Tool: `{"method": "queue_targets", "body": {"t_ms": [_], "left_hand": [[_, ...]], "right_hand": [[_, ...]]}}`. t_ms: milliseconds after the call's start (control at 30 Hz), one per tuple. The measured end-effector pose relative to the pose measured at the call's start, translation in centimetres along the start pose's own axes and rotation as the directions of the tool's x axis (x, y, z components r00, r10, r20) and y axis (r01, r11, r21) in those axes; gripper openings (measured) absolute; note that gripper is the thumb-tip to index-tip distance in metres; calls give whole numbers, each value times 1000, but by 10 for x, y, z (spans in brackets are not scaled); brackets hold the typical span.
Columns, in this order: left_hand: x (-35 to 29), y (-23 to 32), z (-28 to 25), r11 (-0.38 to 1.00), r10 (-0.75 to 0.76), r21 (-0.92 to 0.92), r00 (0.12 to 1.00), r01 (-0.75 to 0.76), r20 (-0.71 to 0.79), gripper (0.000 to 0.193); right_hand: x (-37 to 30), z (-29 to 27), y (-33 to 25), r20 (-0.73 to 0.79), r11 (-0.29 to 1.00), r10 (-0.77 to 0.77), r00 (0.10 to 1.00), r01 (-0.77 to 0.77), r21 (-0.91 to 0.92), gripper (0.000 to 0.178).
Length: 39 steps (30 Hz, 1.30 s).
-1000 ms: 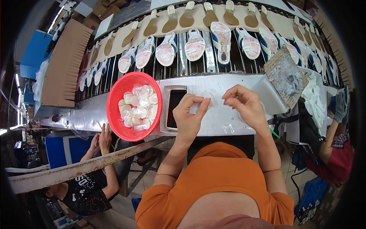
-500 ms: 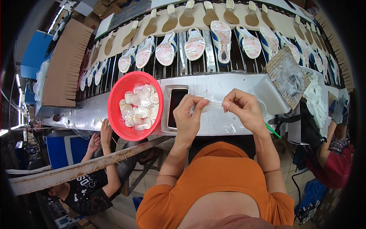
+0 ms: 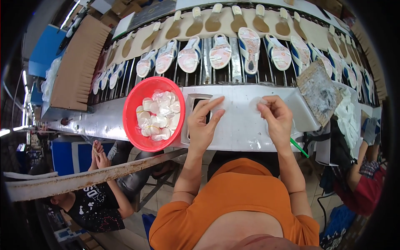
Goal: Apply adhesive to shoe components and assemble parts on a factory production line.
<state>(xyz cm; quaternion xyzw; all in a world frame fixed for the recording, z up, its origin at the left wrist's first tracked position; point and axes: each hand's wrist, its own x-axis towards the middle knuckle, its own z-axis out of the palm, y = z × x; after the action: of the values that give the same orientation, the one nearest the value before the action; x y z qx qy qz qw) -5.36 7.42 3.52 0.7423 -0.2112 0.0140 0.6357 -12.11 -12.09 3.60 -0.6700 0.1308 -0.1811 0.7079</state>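
Above the white work surface (image 3: 237, 137), my left hand (image 3: 203, 125) holds a thin translucent pad (image 3: 217, 104) between thumb and fingers. Opposite it, my right hand (image 3: 277, 121) pinches another translucent round piece (image 3: 256, 104) at its fingertips. A gap separates the two hands. Left of my left hand stands a red plastic bowl (image 3: 141, 87) with many clear and whitish round pads (image 3: 160, 112) inside. My left fingers partly cover a dark flat object (image 3: 207, 116) in a shallow grey tray (image 3: 186, 114).
Sandals (image 3: 221, 52) and soles (image 3: 213, 21) line a roller conveyor beyond the surface. To the right are a grey bin (image 3: 302, 106), a worn board (image 3: 318, 91) and a green stick (image 3: 299, 148). A rusty metal bar (image 3: 96, 177) crosses near a seated co-worker (image 3: 93, 208) at left.
My hands, together at a thin translucent piece before, have drawn apart, each with a piece at its fingertips. The co-worker's hands at left have come together.
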Motion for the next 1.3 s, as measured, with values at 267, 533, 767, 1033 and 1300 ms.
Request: {"method": "queue_targets", "body": {"t_ms": [267, 533, 767, 1033, 1300], "left_hand": [[4, -16, -13, 974, -96, -204, 995, 98, 21, 51], [10, -12, 3, 990, 77, 110, 994, -85, 77, 49], [36, -47, 6, 942, 185, 247, 967, -226, 178, 56], [133, -200, 33, 319, -826, -847, 564, 424, -29, 69], [182, -245, 81, 402, -828, -749, 558, 526, -53, 40]], "right_hand": [[-13, 22, 11, 611, 975, -22, 791, 151, -160, 30], [35, 40, 23, 319, 998, 51, 946, -55, 3, 37], [89, 50, 72, 242, 987, 157, 958, -162, -1, 14], [199, 94, 122, 210, 890, -97, 973, 180, -420, 16], [243, 103, 143, 183, 615, -187, 965, 260, -744, 16]]}}
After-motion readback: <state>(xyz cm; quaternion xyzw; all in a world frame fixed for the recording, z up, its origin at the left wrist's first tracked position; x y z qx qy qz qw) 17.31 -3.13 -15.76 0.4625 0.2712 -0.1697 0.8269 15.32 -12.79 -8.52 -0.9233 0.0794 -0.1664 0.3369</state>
